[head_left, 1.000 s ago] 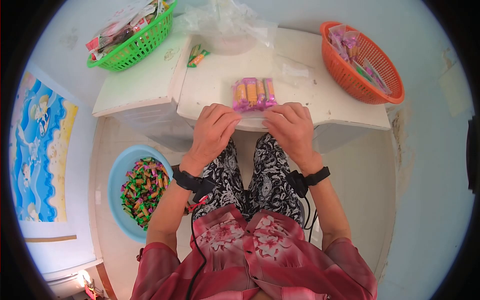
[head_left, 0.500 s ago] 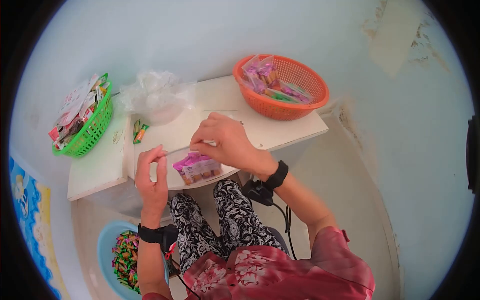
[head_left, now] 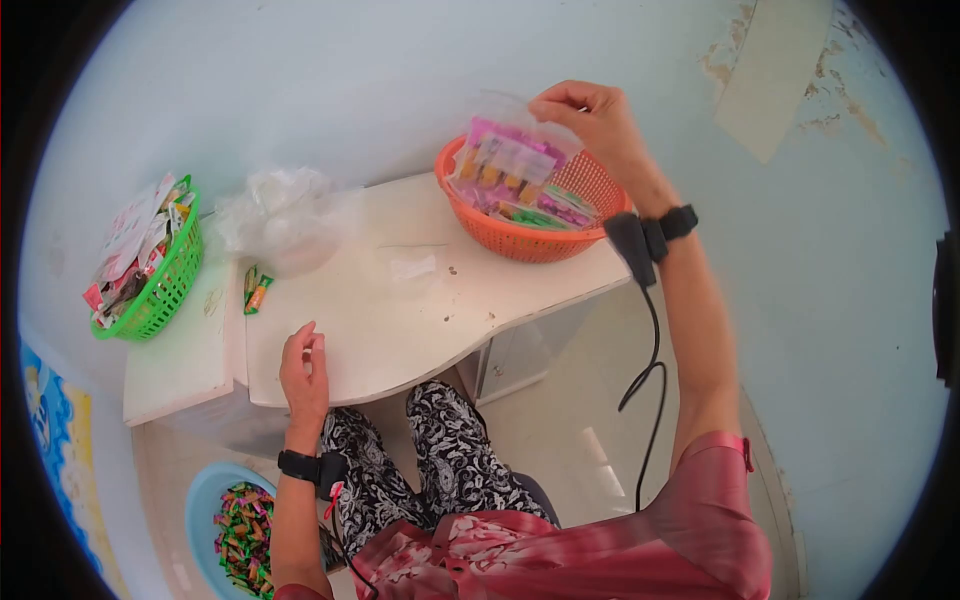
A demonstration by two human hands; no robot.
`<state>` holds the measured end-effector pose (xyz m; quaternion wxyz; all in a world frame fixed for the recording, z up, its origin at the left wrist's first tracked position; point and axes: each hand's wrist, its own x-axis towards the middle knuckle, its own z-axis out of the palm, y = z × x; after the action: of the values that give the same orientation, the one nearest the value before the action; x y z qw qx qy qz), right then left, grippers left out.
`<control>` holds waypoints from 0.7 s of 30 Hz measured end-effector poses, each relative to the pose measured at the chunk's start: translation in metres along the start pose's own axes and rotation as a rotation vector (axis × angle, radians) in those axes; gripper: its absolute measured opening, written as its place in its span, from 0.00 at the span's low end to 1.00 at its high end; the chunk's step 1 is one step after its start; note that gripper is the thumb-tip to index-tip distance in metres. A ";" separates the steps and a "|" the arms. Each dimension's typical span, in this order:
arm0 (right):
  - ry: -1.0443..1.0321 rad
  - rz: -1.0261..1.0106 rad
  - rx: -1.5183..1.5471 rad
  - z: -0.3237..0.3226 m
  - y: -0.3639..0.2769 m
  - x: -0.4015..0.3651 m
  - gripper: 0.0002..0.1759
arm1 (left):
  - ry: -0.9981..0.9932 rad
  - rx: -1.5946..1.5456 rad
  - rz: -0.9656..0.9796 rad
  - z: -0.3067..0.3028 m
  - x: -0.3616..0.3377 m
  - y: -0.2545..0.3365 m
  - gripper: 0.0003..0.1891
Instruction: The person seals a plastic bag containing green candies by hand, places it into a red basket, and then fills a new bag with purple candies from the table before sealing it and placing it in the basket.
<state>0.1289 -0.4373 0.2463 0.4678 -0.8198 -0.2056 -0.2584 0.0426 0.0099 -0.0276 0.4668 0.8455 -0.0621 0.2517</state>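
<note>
My right hand (head_left: 598, 125) is closed, pinching the top edge of a clear plastic bag (head_left: 512, 160) with purple-topped snack packets inside. The bag hangs tilted over the orange basket (head_left: 520, 243), which contains other clear bags with purple and green wrappers. My left hand (head_left: 304, 378) hovers by the front edge of the white table (head_left: 400, 330); its fingers are loosely curled, thumb apart, and nothing is in it. Closest to that hand lie small green and orange wrapped snacks (head_left: 257, 290) on the tabletop.
A green basket (head_left: 165, 290) full of mixed packets stands at the table's left. Behind the small snacks rests a heap of clear plastic bags (head_left: 275, 220). Down on the floor at left, a light blue basin (head_left: 203, 520) holds many small wrapped snacks. A cable (head_left: 655, 400) trails from my right wrist.
My right hand has carried the bag of purple packets from the table's front edge up and right, over the orange basket. The left hand has let go of the bag and sits slightly lower.
</note>
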 end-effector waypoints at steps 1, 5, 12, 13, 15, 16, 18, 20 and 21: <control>0.016 -0.026 -0.012 -0.011 0.021 0.013 0.09 | 0.005 0.021 -0.027 0.001 0.000 -0.003 0.15; 0.083 0.040 -0.109 -0.042 0.086 0.044 0.09 | 0.042 0.005 -0.021 0.006 -0.002 -0.017 0.15; 0.160 0.150 -0.483 -0.074 0.200 0.060 0.12 | 0.007 0.080 -0.026 0.002 -0.004 -0.003 0.15; 0.156 0.155 -0.527 -0.071 0.207 0.051 0.12 | 0.005 0.080 -0.026 0.001 -0.005 0.000 0.15; 0.120 0.164 -0.606 -0.065 0.220 0.030 0.11 | 0.003 0.082 -0.031 0.001 -0.006 0.001 0.14; 0.090 0.165 -0.643 -0.062 0.223 0.019 0.10 | 0.004 0.084 -0.035 0.002 -0.006 0.000 0.14; 0.041 0.167 -0.733 -0.055 0.226 -0.001 0.10 | 0.007 0.082 -0.030 0.003 -0.007 -0.001 0.14; -0.034 0.162 -0.727 -0.050 0.225 -0.012 0.09 | 0.010 0.076 -0.007 0.004 -0.007 -0.002 0.14; -0.070 0.159 -0.725 -0.049 0.225 -0.017 0.09 | 0.003 0.079 -0.007 0.004 -0.008 -0.001 0.14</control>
<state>0.2342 -0.5892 0.1085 0.1587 -0.9540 -0.0522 -0.2490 0.0377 0.0062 -0.0338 0.4341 0.8630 -0.0486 0.2537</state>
